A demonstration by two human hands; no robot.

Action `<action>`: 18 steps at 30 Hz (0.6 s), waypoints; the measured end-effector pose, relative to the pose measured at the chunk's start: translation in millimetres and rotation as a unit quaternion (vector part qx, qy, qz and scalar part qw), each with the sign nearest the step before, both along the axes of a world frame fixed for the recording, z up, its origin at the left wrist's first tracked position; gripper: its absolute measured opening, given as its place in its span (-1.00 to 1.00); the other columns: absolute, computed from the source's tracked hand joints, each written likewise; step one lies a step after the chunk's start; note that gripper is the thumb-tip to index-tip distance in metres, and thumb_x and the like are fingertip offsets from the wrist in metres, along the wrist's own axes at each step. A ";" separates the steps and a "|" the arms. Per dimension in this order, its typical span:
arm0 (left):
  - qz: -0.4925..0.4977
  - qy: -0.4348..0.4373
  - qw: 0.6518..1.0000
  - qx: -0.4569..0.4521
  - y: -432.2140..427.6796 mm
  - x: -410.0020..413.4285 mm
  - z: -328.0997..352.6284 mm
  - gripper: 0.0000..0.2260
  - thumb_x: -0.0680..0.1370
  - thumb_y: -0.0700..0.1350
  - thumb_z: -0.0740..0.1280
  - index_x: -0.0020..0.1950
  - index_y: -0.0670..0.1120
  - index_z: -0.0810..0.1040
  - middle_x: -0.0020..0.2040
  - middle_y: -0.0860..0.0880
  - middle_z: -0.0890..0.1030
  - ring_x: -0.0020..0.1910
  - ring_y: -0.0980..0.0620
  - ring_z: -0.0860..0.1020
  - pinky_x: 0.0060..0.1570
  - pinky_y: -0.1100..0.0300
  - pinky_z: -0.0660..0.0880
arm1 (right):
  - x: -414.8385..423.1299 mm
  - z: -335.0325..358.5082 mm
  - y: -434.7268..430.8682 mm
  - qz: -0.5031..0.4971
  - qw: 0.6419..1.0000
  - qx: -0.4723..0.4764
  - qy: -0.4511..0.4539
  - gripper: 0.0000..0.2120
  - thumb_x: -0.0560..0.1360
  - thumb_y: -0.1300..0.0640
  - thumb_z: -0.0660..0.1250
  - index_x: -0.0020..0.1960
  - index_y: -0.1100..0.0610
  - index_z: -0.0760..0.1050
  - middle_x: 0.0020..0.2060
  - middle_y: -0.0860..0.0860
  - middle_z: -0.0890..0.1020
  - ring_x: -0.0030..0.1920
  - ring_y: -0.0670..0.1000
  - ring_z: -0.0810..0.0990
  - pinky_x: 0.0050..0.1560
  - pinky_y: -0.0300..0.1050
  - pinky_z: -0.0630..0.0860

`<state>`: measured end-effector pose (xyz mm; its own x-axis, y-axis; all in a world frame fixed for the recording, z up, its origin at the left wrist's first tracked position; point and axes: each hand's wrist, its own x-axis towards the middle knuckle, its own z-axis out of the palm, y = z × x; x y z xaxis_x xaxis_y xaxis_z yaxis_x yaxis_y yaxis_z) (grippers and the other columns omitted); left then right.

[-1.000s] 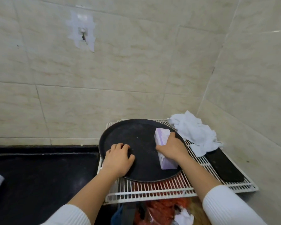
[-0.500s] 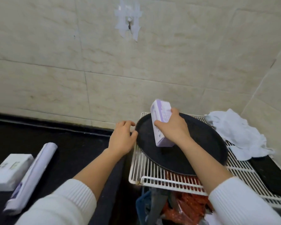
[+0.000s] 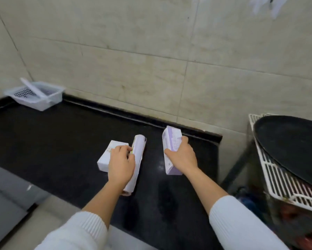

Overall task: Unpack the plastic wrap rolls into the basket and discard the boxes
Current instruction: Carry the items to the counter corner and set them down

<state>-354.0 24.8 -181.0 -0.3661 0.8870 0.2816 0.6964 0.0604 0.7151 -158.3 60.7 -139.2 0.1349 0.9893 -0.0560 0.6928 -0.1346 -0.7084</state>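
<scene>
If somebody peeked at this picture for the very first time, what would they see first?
Probably the two hands in the middle over the black counter: the right hand grips a purple box, and the left hand rests on a white box and a plastic wrap roll beside it. Next, the big round black tray on the wire rack at the right, and the white basket far left by the wall.

Head camera – looks down, close, over the black counter point(image 3: 61, 141).

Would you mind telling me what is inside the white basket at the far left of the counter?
One wrap roll leans in the white basket, one end sticking up past the rim. Something purplish lies beside it, too blurred to identify. The near wall hides the basket's floor.
</scene>
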 end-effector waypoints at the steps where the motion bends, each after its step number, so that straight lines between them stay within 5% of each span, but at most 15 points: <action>1: 0.009 0.003 1.000 -0.004 -7.2 -20.6 -13.5 -0.87 0.53 -0.14 0.23 0.03 -0.04 0.54 0.12 -0.01 0.53 0.13 -0.02 0.43 -0.02 0.04 0.42 | -14.0 -15.8 -3.4 -0.013 1.000 -0.019 -0.007 -0.35 0.40 -0.09 0.40 0.35 0.10 0.19 0.19 0.11 0.52 0.09 0.17 0.56 -0.09 -0.04 0.48; 8: -0.015 0.030 0.991 -0.130 -35.6 -110.6 -94.5 -0.80 0.52 -0.17 0.26 0.13 -0.10 0.52 0.22 -0.07 0.50 0.21 -0.09 0.39 0.08 0.01 0.43 | -74.5 -97.7 -25.4 -0.079 0.988 -0.112 -0.073 -0.39 0.42 -0.07 0.37 0.32 0.12 0.18 0.22 0.15 0.48 0.16 0.22 0.53 0.03 0.07 0.52; 12: -0.046 0.042 0.977 -0.204 -38.0 -120.9 -120.5 -0.63 0.53 -0.11 0.27 0.33 -0.12 0.40 0.46 -0.16 0.30 0.42 -0.15 0.23 0.32 -0.03 0.29 | -87.2 -117.8 -33.1 -0.103 0.982 -0.126 -0.094 -0.38 0.40 -0.07 0.39 0.32 0.11 0.17 0.21 0.15 0.47 0.15 0.22 0.53 -0.01 0.07 0.51; 18: -0.057 0.104 0.954 -0.277 -45.5 -116.1 -145.3 -0.48 0.55 -0.02 0.23 0.48 -0.10 0.22 0.56 -0.14 0.10 0.51 -0.15 0.07 0.39 -0.09 0.19 | -95.6 -129.9 -42.1 -0.109 0.977 -0.144 -0.110 -0.27 0.42 -0.07 0.38 0.42 0.07 0.07 0.27 0.14 0.41 0.22 0.21 0.49 0.05 0.08 0.50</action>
